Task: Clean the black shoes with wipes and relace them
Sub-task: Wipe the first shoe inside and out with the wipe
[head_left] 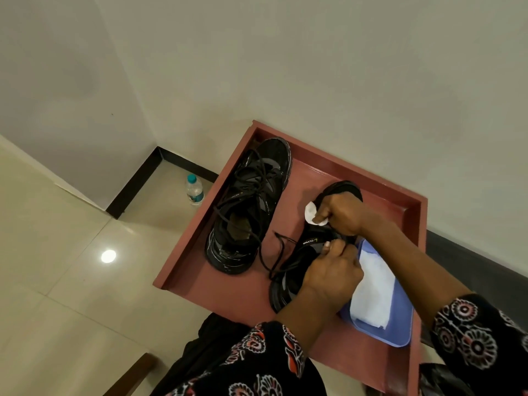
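Observation:
Two black shoes lie on a red table (380, 192) with a raised rim. The far-left shoe (251, 207) rests alone, its laces loose. The nearer shoe (288, 281) lies under both hands, and its black lace (278, 247) trails off to the left. My left hand (331, 272) pinches the lace over the shoe's tongue. Curled just beyond it, my right hand (343, 212) grips a crumpled white wipe (311, 214); its lower fingers reach the lace area, but I cannot tell whether they hold the lace.
A blue tray (397, 330) holding folded white wipes (374, 292) sits on the table's near right, touching the nearer shoe. On the tiled floor by the wall corner stands a plastic water bottle (194, 190). The wall runs close behind the table.

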